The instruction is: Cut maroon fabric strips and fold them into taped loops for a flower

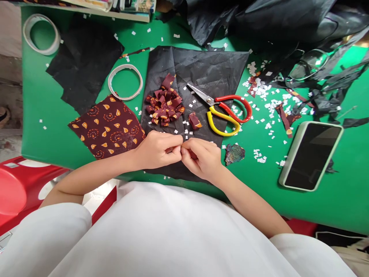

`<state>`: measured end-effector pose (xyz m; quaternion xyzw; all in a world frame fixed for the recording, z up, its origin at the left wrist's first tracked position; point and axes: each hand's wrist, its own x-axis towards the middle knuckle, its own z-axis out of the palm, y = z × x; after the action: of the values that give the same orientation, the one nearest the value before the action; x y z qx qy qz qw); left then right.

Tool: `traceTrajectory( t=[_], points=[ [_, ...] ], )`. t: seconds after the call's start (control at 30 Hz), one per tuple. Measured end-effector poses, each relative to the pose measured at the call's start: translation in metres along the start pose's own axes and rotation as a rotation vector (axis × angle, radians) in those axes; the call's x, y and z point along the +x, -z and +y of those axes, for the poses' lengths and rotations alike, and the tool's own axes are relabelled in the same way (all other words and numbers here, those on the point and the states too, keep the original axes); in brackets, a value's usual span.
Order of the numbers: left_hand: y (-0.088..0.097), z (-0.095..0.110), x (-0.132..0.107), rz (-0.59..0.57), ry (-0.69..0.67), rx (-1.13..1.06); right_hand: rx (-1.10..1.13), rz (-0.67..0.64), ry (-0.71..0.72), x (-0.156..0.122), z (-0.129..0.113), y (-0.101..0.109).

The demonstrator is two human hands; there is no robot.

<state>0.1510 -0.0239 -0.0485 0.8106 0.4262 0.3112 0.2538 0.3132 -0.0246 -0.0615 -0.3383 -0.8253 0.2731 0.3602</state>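
Observation:
My left hand point(157, 149) and my right hand point(200, 157) meet fingertip to fingertip over the near edge of a crumpled black sheet point(201, 69). Both are closed in a pinch on a small piece; a bit of maroon shows inside the right fingers, mostly hidden. Just beyond them lies a pile of folded maroon fabric pieces point(165, 102) and one single folded piece point(195, 120). Scissors with red and yellow handles point(227, 113) rest on the sheet to the right. A maroon patterned fabric square point(108, 127) lies left of my left hand.
The green table point(43, 100) carries two tape rolls point(42, 34) point(125, 81), another black sheet point(86, 57), scattered white paper bits point(265, 92), a small glittery scrap point(234, 153) and a phone point(311, 156) at the right. Black plastic is heaped at the back right. A red stool point(17, 188) stands at the left.

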Motion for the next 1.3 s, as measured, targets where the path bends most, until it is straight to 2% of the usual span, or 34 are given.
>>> traceTrajectory(
  t=[0.2,0.53,1.3],
  points=[
    [0.0007,-0.0010,-0.0001,-0.021,0.054,-0.081,0.040,-0.007,-0.046,0.0017,-0.0022,0.0037],
    [0.0080,-0.0032,0.0016,-0.150,0.046,-0.245,0.087,-0.009,-0.070,0.0025,-0.0041,0.0072],
    [0.0082,-0.0033,0.0018,-0.229,0.112,-0.296,0.064,-0.030,-0.060,0.0031,-0.0024,0.0061]
  ],
)
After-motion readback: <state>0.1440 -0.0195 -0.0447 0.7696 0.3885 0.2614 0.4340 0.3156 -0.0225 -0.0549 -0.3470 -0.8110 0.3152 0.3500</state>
